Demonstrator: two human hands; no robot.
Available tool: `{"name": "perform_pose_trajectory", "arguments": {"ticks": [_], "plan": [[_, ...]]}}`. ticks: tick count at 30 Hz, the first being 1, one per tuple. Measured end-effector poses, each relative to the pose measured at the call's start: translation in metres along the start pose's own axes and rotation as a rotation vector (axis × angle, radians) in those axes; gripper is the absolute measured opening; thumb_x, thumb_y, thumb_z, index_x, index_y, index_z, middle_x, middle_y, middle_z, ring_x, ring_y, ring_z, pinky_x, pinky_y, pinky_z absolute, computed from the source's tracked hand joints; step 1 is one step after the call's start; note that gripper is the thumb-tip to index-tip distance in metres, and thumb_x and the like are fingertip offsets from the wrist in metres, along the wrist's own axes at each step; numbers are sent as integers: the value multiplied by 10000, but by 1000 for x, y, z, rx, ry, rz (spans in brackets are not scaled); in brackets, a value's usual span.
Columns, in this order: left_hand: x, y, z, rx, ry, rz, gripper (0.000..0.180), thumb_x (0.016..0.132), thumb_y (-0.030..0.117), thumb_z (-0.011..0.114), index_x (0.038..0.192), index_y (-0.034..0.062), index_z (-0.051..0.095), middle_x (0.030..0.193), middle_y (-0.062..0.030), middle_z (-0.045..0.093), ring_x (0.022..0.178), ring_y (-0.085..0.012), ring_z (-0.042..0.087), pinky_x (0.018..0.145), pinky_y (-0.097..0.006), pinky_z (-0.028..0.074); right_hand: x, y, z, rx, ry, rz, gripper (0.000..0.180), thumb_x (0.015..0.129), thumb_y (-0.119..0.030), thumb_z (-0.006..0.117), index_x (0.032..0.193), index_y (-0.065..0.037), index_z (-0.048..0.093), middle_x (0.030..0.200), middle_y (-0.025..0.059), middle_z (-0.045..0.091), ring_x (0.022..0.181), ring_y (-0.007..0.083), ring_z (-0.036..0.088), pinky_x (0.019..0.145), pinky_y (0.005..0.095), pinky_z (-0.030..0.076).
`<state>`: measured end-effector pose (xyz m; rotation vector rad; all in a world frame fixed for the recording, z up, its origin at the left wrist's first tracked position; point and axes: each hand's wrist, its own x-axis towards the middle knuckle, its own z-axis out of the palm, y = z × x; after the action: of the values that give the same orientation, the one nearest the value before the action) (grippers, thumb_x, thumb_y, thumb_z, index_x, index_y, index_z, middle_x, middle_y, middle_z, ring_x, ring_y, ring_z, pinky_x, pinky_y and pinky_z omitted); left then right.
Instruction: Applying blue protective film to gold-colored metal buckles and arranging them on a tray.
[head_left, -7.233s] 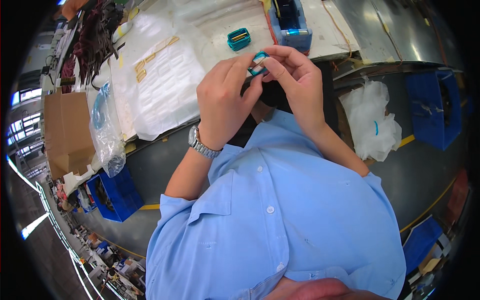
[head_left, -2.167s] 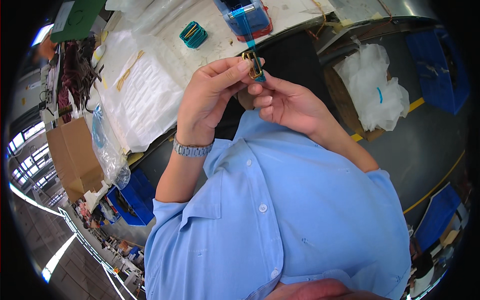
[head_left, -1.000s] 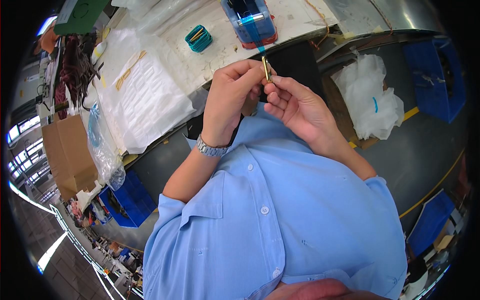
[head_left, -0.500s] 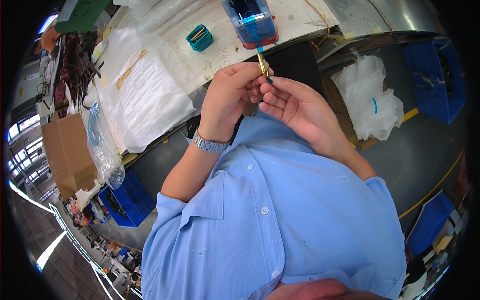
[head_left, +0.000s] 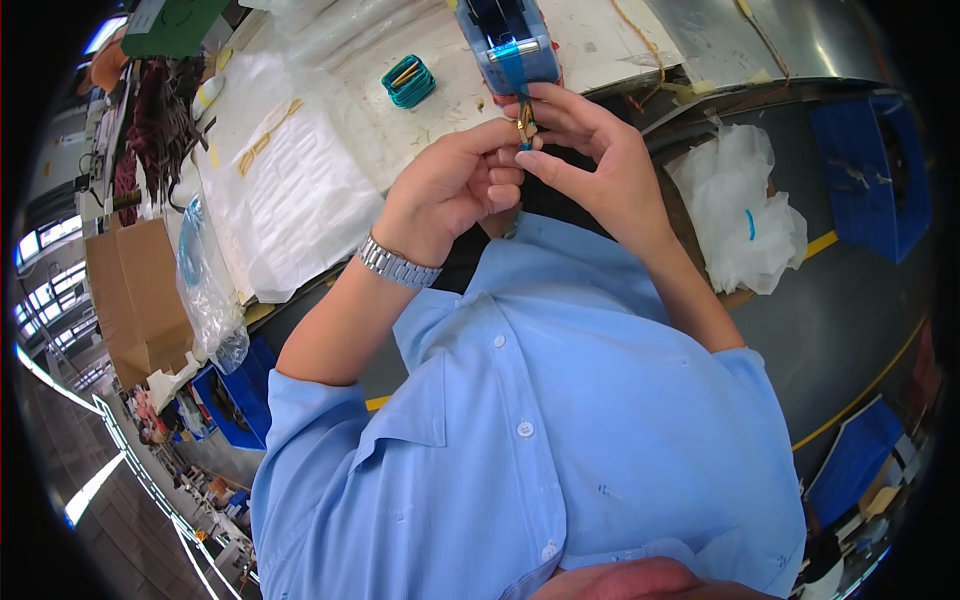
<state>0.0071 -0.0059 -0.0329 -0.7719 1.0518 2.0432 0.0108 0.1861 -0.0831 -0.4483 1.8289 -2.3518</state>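
Here you are at the table edge, your left hand [head_left: 445, 190] closed down tight, thumb and forefinger pinching a small gold metal buckle [head_left: 525, 125] partly covered in blue film, the other fingers curled into the palm. Your right hand [head_left: 610, 165] is over it from the other side, thumb and forefinger spread moderately apart: the thumb tip sits by the buckle's near end, the fingers reach up beside the shiny translucent blue tape [head_left: 513, 72]; whether they grip the film or merely touch it, you can't tell from here. The tape runs down from the blue box-shaped tape dispenser [head_left: 545, 67], just beyond your fingertips. Left of that, well apart from your hands, stands a teal-wrapped bundle [head_left: 409, 92] with gold showing inside; further left, gold metal frames [head_left: 268, 140] lie on white plastic sheeting [head_left: 300, 205].
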Motion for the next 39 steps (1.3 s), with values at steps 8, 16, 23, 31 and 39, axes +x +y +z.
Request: {"name": "perform_pose_trajectory", "arguments": {"ticks": [8,16,23,31,39], "plan": [[4,-5,-4,-176,-146,-9,167,1081,188,661,1044,26,642,840,-16,634,646,-83,544,532,-222,469,6,-7,3,46,33,99,536,943,-135,841,1374,119,649,1179,144,803,1109,168,750,983,300,583],[-14,-55,8,681,248,993,133,1007,-34,715,1139,-52,703,971,-86,735,846,-114,733,739,-250,605,5,-13,11,112,107,141,451,978,-151,821,1300,135,686,1032,99,821,910,61,718,837,238,583],[9,-54,9,896,422,1562,178,909,-38,808,1065,9,734,924,-125,745,776,-209,738,687,-310,590,5,-16,19,195,131,147,432,972,-176,835,1246,134,709,942,50,810,826,17,667,744,198,547],[4,-47,8,1079,426,1549,106,931,-23,766,1035,-12,749,888,-147,752,740,-239,740,651,-313,568,2,-22,22,107,190,124,464,974,-219,840,1235,140,705,926,53,806,807,23,662,741,204,543],[1,-24,16,804,310,1183,103,1001,58,734,1002,-37,774,773,-78,747,638,-115,719,599,-244,544,19,-12,-11,40,-32,163,399,1016,-162,746,1317,92,684,1088,83,793,1035,96,725,927,257,567]]}}
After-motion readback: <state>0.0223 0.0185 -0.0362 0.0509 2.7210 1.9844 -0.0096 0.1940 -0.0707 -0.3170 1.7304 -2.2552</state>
